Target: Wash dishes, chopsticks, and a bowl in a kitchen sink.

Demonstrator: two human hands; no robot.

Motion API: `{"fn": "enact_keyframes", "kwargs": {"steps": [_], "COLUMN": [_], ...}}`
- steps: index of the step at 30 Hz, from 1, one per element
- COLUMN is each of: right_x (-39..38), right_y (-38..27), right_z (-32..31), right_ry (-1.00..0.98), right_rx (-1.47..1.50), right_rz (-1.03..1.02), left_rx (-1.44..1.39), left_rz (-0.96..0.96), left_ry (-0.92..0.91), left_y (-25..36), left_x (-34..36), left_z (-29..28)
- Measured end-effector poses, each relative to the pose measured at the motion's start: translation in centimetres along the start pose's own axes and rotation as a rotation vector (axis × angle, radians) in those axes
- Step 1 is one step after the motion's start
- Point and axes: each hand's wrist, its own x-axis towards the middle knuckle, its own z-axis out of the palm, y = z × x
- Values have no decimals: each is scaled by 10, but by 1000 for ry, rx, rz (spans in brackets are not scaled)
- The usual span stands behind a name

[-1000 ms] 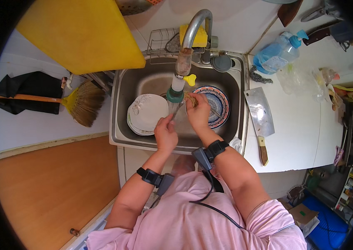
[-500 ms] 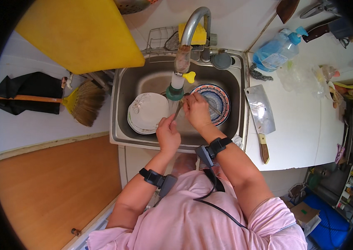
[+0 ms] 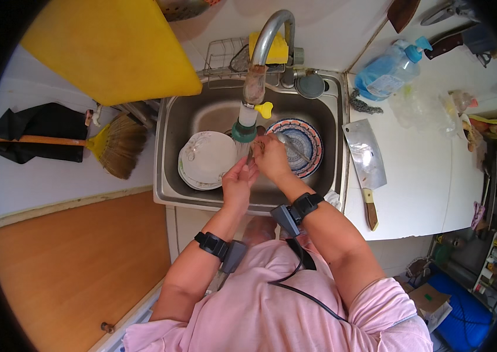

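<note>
Below the green tap nozzle (image 3: 244,132), my two hands meet over the sink (image 3: 333,188). Fingers closed, my left hand (image 3: 239,183) grips a thin metal utensil (image 3: 250,154); its end is hidden by my fingers. My right hand (image 3: 271,157) is closed at the utensil's upper part, its fingertips against it. Water runs from the nozzle beside them. To the left lies a stack of white plates (image 3: 206,155). Behind my right hand rests a blue-and-orange patterned bowl (image 3: 316,141), with a spoon-like metal utensil (image 3: 295,148) slanting across it.
A cleaver (image 3: 367,158) lies on the white counter (image 3: 418,193) at right, near a blue soap bottle (image 3: 386,73) and a steel scrubber (image 3: 366,104). A yellow board (image 3: 113,53) juts over the sink's left corner. A wire rack (image 3: 219,56) stands behind the tap (image 3: 272,35).
My hands have drawn closer together, the left moving slightly up along the thin utensil. Less of the utensil shows between them. The plates and bowl stay in place.
</note>
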Motion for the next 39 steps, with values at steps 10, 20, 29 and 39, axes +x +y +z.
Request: {"fn": "enact_keyframes", "kwargs": {"steps": [10, 20, 29, 39], "right_x": [-15, -18, 2, 10], "right_y": [-15, 4, 23, -1], "right_z": [-10, -36, -51, -31], "right_ry": [-222, -742, -132, -203], "right_rx": [58, 197, 152, -224], "right_rz": [-79, 29, -9, -379], "left_rx": [-440, -320, 152, 654], "left_rz": [-232, -177, -308, 161], "left_ry": [22, -233, -108, -31], "left_y": [1, -5, 14, 3], "left_x": [34, 42, 21, 1], "left_z": [-1, -3, -17, -17]}}
